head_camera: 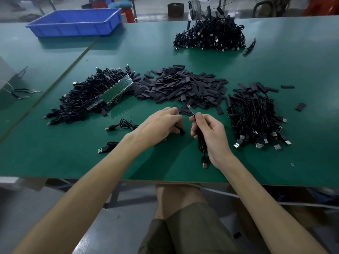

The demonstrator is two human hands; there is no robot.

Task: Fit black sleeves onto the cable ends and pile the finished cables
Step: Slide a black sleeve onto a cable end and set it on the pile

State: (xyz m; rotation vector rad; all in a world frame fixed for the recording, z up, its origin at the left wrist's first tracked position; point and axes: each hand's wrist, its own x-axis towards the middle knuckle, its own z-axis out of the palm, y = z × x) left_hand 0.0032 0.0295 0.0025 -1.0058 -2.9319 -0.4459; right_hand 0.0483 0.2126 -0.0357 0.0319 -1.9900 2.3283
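Standing upright, a cable point(201, 145) is gripped by fingers point(199, 116) of the right hand point(209, 133). The hold of the left hand point(161, 125) cannot be told.

The left hand point(161, 125) and right hand point(209, 132) were uncovered, and the right thumbnail point(199, 115) was short and plain. Behind each wrist the forearms point(102, 180) were bare and slender as far as the lower corners of the view. Below and between the hands, nearer the body, the person wore olive-drab shorts point(198, 233) of plain, unpatterned cloth, loose in both legs. The hem slanted across just behind a bare knee point(176, 195), and the cloth lay in soft folds.
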